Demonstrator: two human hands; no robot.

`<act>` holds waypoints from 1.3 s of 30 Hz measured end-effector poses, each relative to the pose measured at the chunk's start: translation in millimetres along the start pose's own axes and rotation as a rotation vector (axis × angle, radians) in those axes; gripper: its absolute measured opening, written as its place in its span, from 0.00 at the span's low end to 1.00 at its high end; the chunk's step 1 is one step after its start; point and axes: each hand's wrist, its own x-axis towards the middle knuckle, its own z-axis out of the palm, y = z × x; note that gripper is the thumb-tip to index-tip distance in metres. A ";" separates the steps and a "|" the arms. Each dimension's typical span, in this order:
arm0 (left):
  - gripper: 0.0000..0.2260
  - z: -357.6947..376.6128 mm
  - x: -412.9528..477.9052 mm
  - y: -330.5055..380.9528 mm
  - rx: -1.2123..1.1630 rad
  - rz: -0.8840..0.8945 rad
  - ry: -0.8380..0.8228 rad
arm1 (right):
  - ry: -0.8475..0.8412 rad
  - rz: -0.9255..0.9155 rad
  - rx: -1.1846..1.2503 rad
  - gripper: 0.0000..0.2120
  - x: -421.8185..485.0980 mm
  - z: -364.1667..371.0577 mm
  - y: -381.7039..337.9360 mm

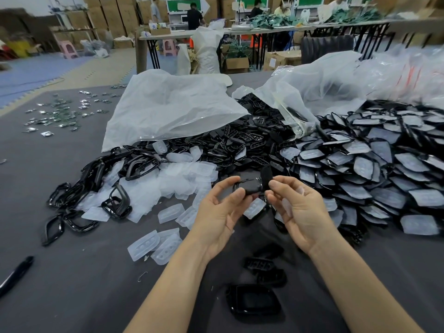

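Left hand [221, 207]: palm up, at the middle of the grey table [84, 296]; thumb and curled fingers grip the left end of a black shell [249, 187].
Right hand [298, 212]: palm up, at 3 o'clock from the left hand; thumb and forefinger pinch a small black piece [266, 175], and the other fingers are loosely bent.
Black shell: held off the table between both hands, lying roughly level.
Small black piece: stands upright against the shell's right end; I cannot tell whether the two are joined.
Clear pads [182, 179]: a loose pile at 10 o'clock from the hands, with a few strays at 7 o'clock.
Black frames [115, 169]: tangled among the pads, running out to 9 o'clock.
Padded black parts [374, 164]: a wide heap from 1 to 4 o'clock, overlapping like scales.
Left plastic bag [173, 106]: at 11 o'clock, slumped over the black parts.
Right plastic bag [319, 92]: at 1 o'clock, mouth open towards the heap.
Button grid [260, 264]: flat on the table at 6 o'clock, between the forearms.
Single frame [254, 301]: at 6 o'clock, just nearer than the grid.
Pen [16, 272]: at 8 o'clock, by the table's left edge.
Small shiny parts [57, 114]: scattered far off at 10 o'clock.
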 end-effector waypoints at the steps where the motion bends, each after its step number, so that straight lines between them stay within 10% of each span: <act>1: 0.16 0.3 0.0 0.5 -0.079 -0.024 -0.004 | -0.007 -0.040 -0.039 0.05 -1.6 1.6 2.1; 18: 0.11 11.8 -8.1 -14.6 0.337 -0.041 -0.082 | 0.078 -0.563 -0.904 0.09 -8.3 1.8 14.8; 39: 0.13 11.2 -5.4 -14.5 0.383 0.018 -0.008 | 0.090 -0.928 -1.221 0.09 -10.3 2.9 19.7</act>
